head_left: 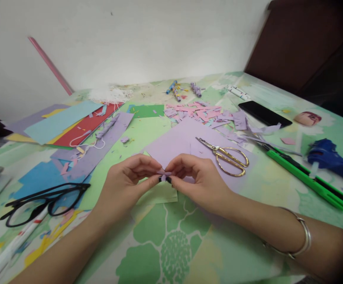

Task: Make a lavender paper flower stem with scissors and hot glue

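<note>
Between both sets of fingertips is a small purple paper piece (164,173), shaped somewhat like a little flower or bow. My left hand (127,175) pinches its left side, thumb against forefinger. From the other side my right hand (199,177) pinches it in the same way. The fingertips nearly meet, so part of the piece is hidden. Under and beyond the hands lie a light purple sheet (177,138) and a light green sheet (143,136). Gold-handled scissors (230,159) rest on the purple sheet, just past my right hand.
Black eyeglasses (47,203) lie at the left near coloured paper sheets (62,122). Pink and purple scraps (201,112) and white string (110,94) lie farther back. At the right are a green box cutter (307,175), a blue glue gun (331,159) and a black phone (264,113).
</note>
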Tool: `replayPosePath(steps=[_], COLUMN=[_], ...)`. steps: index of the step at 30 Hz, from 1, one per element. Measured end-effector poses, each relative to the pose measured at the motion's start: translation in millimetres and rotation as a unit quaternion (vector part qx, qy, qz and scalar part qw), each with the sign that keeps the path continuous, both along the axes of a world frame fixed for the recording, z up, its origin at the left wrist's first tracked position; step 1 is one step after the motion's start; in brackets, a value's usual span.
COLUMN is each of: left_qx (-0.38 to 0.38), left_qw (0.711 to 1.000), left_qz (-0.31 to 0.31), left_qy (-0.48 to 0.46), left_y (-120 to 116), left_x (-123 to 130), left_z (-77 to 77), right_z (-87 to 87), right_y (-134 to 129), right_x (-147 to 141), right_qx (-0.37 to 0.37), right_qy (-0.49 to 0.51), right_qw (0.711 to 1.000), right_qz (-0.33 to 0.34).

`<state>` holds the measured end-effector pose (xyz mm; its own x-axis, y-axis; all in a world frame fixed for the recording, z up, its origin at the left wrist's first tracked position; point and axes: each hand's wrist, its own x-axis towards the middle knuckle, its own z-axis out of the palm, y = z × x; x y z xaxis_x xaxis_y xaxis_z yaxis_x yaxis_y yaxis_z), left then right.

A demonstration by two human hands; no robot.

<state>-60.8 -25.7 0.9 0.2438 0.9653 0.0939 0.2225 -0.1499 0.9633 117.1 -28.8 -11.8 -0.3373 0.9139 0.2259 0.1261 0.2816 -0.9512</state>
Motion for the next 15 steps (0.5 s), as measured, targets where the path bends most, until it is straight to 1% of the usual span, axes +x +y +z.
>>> replayPosePath(steps=[5,7,9,13,15], left_qx=[0.005,0.001,-0.004,-0.02,-0.029], left_qw=[1.0,1.0,1.0,0.999,0.998], left_qz=[0.0,-0.003,-0.01,-0.021,-0.022], left_qy=[0.005,-0.002,-0.014,-0.045,-0.053], left_y=[-0.6,-0.6,-0.5,-0.4,-0.4], left_x=[0.9,0.9,0.7,0.9,1.6], left_z=[0.6,0.8,1.0,2.0,2.4], right_z=[1.2,1.0,0.9,2.6,3.9], right_y=[-0.2,-0.1,0.6,3.3,4.1], right_x=[0.3,0.8,0.9,-0.7,-1.7], right_qx=[0.0,-0.011,-0.041,-0.132,-0.157], right_qy=[-0.005,0.0,0.017,0.085,0.104], right_qw=[1.0,1.0,0.999,0.988,0.982], right_qz=[-0.002,0.0,0.001,0.004,0.001])
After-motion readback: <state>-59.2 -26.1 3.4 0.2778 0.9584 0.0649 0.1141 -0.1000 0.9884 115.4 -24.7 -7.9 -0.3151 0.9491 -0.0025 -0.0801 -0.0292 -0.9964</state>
